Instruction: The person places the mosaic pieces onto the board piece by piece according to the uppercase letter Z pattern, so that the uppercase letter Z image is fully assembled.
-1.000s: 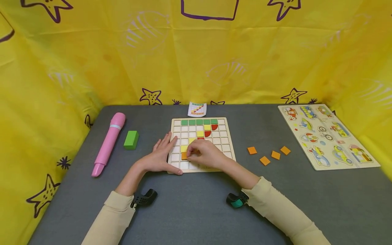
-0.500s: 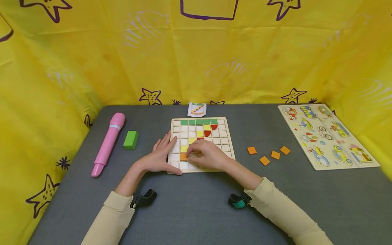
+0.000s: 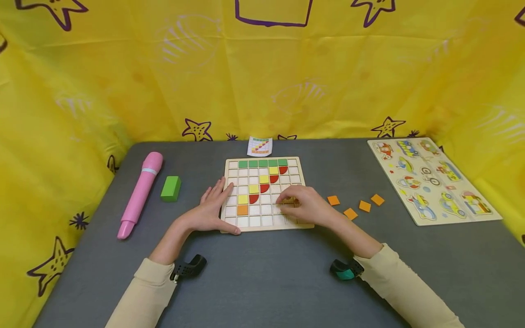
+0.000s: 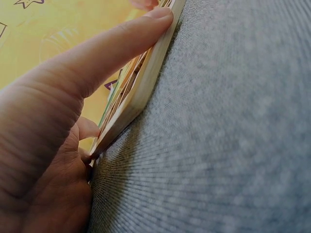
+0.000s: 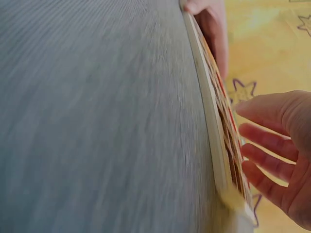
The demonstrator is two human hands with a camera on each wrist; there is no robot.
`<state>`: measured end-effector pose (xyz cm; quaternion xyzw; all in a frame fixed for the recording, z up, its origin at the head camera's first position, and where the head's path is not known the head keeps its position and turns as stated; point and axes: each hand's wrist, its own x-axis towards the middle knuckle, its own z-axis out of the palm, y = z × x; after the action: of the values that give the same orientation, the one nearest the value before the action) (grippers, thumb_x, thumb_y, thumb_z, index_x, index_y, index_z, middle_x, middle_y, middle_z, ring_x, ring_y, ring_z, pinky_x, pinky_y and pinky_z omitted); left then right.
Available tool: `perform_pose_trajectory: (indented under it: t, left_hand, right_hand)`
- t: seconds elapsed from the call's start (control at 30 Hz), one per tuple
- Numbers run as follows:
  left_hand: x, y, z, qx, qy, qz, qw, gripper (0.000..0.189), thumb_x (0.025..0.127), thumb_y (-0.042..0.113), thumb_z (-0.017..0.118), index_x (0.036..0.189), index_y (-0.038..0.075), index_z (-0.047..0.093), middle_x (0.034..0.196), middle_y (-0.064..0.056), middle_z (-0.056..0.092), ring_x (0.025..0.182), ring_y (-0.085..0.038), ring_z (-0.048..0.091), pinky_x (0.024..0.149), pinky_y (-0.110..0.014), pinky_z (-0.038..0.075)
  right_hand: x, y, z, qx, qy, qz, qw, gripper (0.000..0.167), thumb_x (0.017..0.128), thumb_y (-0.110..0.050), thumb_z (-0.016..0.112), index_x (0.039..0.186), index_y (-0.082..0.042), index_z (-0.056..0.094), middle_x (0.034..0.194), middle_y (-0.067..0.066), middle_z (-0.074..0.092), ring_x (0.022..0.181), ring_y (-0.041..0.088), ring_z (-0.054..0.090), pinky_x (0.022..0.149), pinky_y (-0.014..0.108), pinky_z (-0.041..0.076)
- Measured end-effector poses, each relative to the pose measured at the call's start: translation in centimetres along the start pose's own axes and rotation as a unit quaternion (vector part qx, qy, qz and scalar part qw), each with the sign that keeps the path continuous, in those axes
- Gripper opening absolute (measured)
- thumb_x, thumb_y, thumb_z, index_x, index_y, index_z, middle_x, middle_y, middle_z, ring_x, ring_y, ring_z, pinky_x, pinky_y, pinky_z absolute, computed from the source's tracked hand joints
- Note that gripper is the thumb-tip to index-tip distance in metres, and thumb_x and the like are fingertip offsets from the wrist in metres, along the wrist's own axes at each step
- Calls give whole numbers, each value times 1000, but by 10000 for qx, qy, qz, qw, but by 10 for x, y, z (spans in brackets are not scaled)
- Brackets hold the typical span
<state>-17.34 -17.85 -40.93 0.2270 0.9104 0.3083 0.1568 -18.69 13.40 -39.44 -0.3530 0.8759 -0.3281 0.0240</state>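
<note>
A wooden grid board lies mid-table, with a row of green tiles along its far side. Yellow squares and red quarter-circles step diagonally across it. One orange tile sits in the grid near the left front. My left hand rests with spread fingers on the board's left edge, its thumb on the front rim. Over the board's right part is my right hand, fingers loosely bent and apart. Nothing shows between the right hand's fingers in the right wrist view.
Several loose orange tiles lie right of the board. A pattern card is behind it. On the left are a green block and a pink toy microphone. A picture puzzle board lies far right. Yellow cloth surrounds the table.
My right hand has left the orange tile in its grid cell and moved right across the board. The left hand keeps its place on the board. The head view has shifted slightly.
</note>
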Motion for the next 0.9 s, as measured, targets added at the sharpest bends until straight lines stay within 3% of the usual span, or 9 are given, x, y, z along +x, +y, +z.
perform_pose_trajectory:
  t: [0.23, 0.53, 0.63, 0.73, 0.9]
  left_hand:
    - [0, -1, 0, 34, -25, -40, 10000, 129, 67, 54, 84, 157, 4, 6, 161, -16, -13, 147, -30, -12, 113, -53, -6]
    - [-1, -2, -1, 45, -16, -52, 10000, 130, 67, 55, 84, 156, 4, 5, 161, -17, -13, 147, -30, -12, 113, -52, -7]
    - [0, -2, 0, 60, -12, -39, 10000, 130, 67, 55, 84, 156, 4, 5, 161, -17, -13, 147, -31, -11, 113, -53, -7]
    - [0, -2, 0, 58, -20, -25, 10000, 130, 67, 55, 84, 156, 4, 5, 161, -18, -12, 147, -31, -11, 113, -53, -7]
    - [1, -2, 1, 41, -16, 2, 10000, 130, 67, 55, 85, 156, 3, 6, 161, -18, -12, 147, -31, -10, 113, -53, -7]
  right_hand:
    - [-28, 18, -22, -180, 134, 242, 9995, 17, 84, -12, 76, 101, -13, 73, 96, -3, 69, 81, 19, 56, 72, 33, 44]
    - [-56, 41, -46, -602, 528, 361, 9961, 19, 82, -9, 78, 101, -12, 73, 100, -1, 70, 89, 19, 60, 77, 38, 46]
    - [-63, 48, -52, -711, 605, 443, 9946, 18, 83, -9, 78, 100, -12, 74, 100, -1, 70, 86, 19, 59, 74, 37, 45]
    - [-69, 54, -58, -805, 622, 553, 9933, 18, 83, -9, 77, 100, -12, 74, 100, 0, 70, 83, 20, 57, 70, 35, 44]
    - [-74, 59, -63, -906, 509, 684, 9922, 20, 83, -7, 77, 102, -11, 74, 102, 2, 70, 91, 22, 60, 74, 38, 45]
